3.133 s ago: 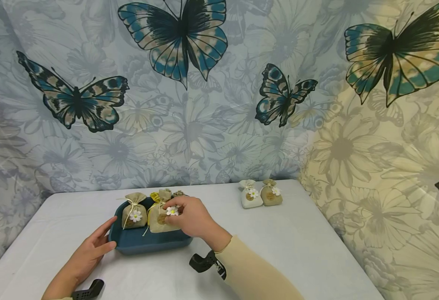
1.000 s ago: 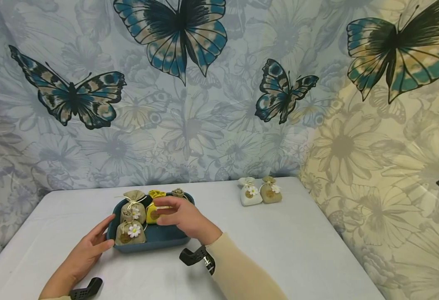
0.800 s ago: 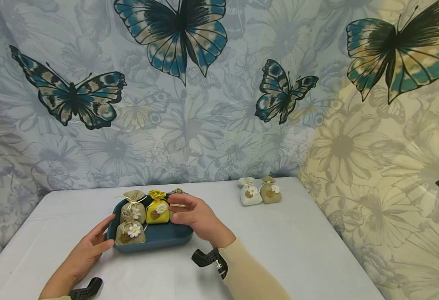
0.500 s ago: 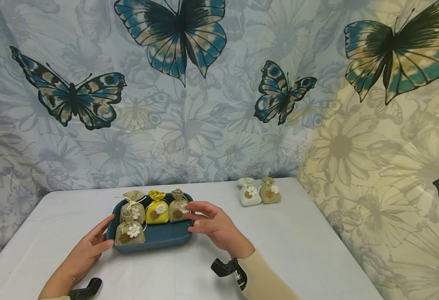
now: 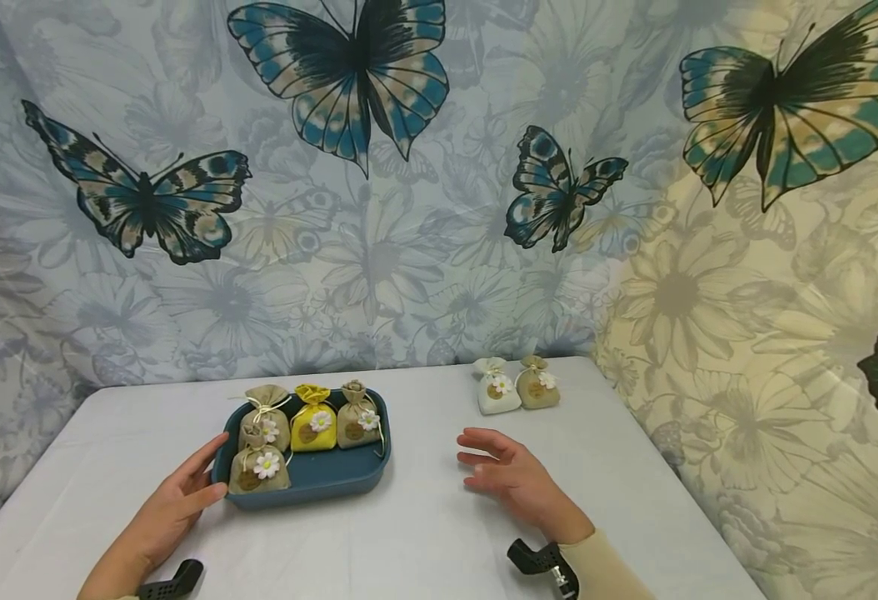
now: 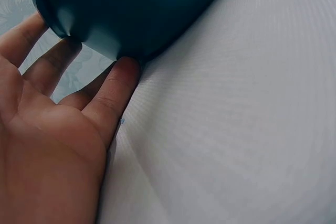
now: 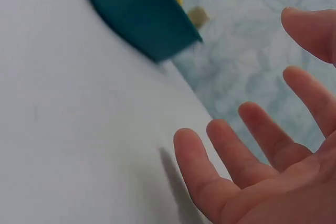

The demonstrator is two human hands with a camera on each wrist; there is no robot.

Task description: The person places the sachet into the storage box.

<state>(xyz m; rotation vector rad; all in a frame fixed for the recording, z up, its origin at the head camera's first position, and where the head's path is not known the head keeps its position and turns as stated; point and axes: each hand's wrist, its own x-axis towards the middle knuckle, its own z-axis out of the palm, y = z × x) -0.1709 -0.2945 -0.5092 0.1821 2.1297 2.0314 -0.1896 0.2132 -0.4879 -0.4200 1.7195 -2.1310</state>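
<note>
1. Your left hand (image 5: 172,510) lies flat on the table (image 5: 424,550). Its straight fingers (image 6: 113,90) press on the near left corner of the blue tray (image 5: 311,483). It holds nothing.
2. Just past those fingertips, four small bags sit in the tray. A tan bag (image 5: 259,468) is in front. Behind it stand another tan bag (image 5: 266,415), a yellow bag (image 5: 314,417) and a third tan bag (image 5: 356,415).
3. Your right hand (image 5: 510,475) hangs over the table, fingers (image 7: 231,150) spread wide and empty. The tray is off to the left of them.
4. Beyond those fingertips, a bit to the right, a white bag (image 5: 496,387) and a tan bag (image 5: 536,383) stand touching.
5. To do this well, I think you should keep the tray steady with your left hand. Lift a bag by its tied neck, so the flower stays on.
6. Each bag has a round brown tag. It is too small to read.
</note>
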